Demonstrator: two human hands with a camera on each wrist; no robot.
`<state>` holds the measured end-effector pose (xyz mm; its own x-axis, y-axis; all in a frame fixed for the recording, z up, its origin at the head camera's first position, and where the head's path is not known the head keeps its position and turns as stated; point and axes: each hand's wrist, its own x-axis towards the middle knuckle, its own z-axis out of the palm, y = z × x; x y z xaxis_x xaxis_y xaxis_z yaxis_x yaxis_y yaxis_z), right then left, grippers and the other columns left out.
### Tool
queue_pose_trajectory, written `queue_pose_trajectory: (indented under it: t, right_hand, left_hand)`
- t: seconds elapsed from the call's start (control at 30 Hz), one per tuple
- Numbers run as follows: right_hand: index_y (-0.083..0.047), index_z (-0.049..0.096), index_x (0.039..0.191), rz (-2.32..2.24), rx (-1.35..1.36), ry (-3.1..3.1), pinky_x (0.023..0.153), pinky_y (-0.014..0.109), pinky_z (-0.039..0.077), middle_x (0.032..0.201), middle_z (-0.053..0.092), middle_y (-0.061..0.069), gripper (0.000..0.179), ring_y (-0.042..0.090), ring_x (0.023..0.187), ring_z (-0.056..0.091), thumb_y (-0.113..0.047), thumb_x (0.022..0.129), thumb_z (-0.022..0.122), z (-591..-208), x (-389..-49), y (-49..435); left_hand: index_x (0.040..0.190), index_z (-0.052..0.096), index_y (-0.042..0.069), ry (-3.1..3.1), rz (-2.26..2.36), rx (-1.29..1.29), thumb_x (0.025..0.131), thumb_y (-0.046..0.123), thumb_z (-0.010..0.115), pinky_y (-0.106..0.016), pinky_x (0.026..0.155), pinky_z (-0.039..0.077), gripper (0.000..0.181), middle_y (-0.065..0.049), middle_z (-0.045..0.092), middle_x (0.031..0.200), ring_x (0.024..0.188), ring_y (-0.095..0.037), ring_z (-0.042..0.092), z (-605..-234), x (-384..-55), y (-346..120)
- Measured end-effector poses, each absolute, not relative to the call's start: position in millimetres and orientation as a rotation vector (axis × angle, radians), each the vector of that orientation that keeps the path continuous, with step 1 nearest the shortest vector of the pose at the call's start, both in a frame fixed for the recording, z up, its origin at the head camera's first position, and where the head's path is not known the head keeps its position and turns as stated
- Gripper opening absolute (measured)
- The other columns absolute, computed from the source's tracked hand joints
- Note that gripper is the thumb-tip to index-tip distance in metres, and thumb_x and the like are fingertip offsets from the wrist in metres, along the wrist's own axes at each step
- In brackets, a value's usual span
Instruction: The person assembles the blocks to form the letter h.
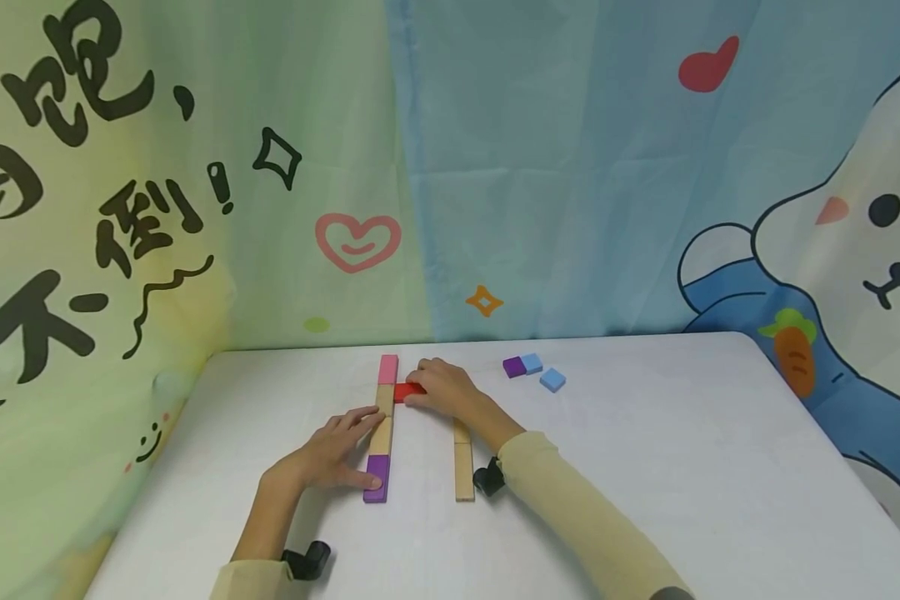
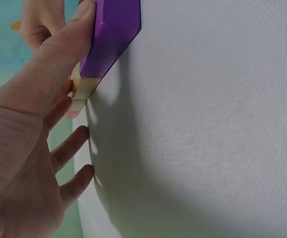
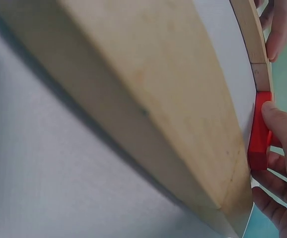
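A straight row of flat blocks lies on the white table, made of a pink block [image 1: 387, 369] at the far end, two wooden blocks [image 1: 383, 435] and a purple block [image 1: 377, 482] at the near end. My left hand [image 1: 328, 454] rests along this row with fingers spread; its thumb touches the purple block and fingertips touch the wood. With my right hand [image 1: 444, 388] I pinch a red block [image 3: 260, 131] between thumb and fingers. The red block lies crosswise, its left end against the row. Under my right wrist runs a second row of wooden blocks [image 1: 464, 473], its far part hidden.
Farther right lie a small purple block [image 1: 514, 367] and a light blue block [image 1: 531, 363] side by side, with another light blue block [image 1: 552, 380] nearer. A printed curtain [image 1: 540, 208] hangs behind the table [image 1: 682, 467]. Black wrist cameras sit beneath both wrists.
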<state>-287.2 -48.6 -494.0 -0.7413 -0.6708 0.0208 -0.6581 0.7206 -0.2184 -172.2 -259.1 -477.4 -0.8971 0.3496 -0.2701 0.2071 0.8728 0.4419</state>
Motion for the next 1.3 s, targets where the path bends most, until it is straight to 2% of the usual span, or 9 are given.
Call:
queue_pose_trajectory:
  t: [0.13, 0.27, 0.4, 0.53, 0.9, 1.1, 1.3]
  right_hand:
    - [-0.017, 0.065, 0.112, -0.334, -1.103, 2.863, 0.084, 0.027, 0.048, 0.105, 0.060, 0.000, 0.034, 0.015, 0.094, 0.053, -0.040, 0.089, 0.057, -495, -286, -49]
    - [-0.018, 0.061, 0.120, -0.305, -1.094, 2.890, 0.087, 0.029, 0.048, 0.111, 0.060, 0.001, 0.043, 0.016, 0.099, 0.053, -0.046, 0.088, 0.055, -491, -288, -44]
    - [-0.020, 0.055, 0.128, -0.404, -0.944, 2.912, 0.098, 0.037, 0.045, 0.127, 0.055, 0.004, 0.051, 0.021, 0.117, 0.050, -0.051, 0.088, 0.052, -478, -296, -24]
    - [-0.018, 0.053, 0.129, -0.588, -0.776, 2.904, 0.103, 0.045, 0.041, 0.134, 0.050, 0.005, 0.051, 0.024, 0.127, 0.042, -0.049, 0.088, 0.053, -466, -306, 13]
    - [-0.010, 0.054, 0.127, -0.704, -0.639, 2.956, 0.098, 0.054, 0.041, 0.129, 0.052, 0.012, 0.046, 0.032, 0.124, 0.044, -0.037, 0.089, 0.057, -471, -306, 127]
    - [-0.004, 0.055, 0.125, -0.611, -0.612, 2.978, 0.099, 0.057, 0.038, 0.130, 0.050, 0.019, 0.050, 0.037, 0.123, 0.042, -0.035, 0.086, 0.061, -479, -300, 151]
    - [-0.002, 0.056, 0.123, -0.565, -0.591, 2.978, 0.098, 0.054, 0.041, 0.124, 0.054, 0.019, 0.053, 0.036, 0.118, 0.047, -0.036, 0.083, 0.065, -486, -296, 161]
  left_hand:
    - [0.145, 0.027, 0.024, 2.703, 0.582, 0.416, 0.064, 0.059, 0.073, -0.065, 0.103, 0.027, 0.099, -0.002, 0.025, 0.150, 0.138, -0.034, 0.023, -477, -171, -259]
    - [0.145, 0.026, 0.025, 2.701, 0.581, 0.412, 0.064, 0.060, 0.072, -0.065, 0.103, 0.027, 0.099, -0.001, 0.025, 0.151, 0.139, -0.034, 0.022, -478, -172, -259]
    - [0.146, 0.025, 0.028, 2.700, 0.579, 0.399, 0.064, 0.061, 0.071, -0.063, 0.104, 0.027, 0.100, 0.001, 0.024, 0.152, 0.139, -0.033, 0.021, -478, -172, -258]
    - [0.146, 0.024, 0.028, 2.702, 0.570, 0.386, 0.063, 0.061, 0.072, -0.063, 0.104, 0.028, 0.100, 0.002, 0.023, 0.152, 0.140, -0.033, 0.021, -479, -171, -258]
    - [0.145, 0.026, 0.026, 2.699, 0.575, 0.394, 0.065, 0.058, 0.073, -0.063, 0.103, 0.029, 0.098, -0.001, 0.024, 0.152, 0.139, -0.033, 0.022, -476, -170, -257]
    - [0.145, 0.026, 0.026, 2.702, 0.575, 0.371, 0.065, 0.056, 0.074, -0.063, 0.103, 0.030, 0.098, 0.000, 0.024, 0.151, 0.139, -0.032, 0.022, -474, -168, -257]
    - [0.145, 0.026, 0.025, 2.699, 0.592, 0.381, 0.065, 0.056, 0.073, -0.063, 0.103, 0.028, 0.098, -0.001, 0.023, 0.151, 0.139, -0.033, 0.021, -475, -168, -255]
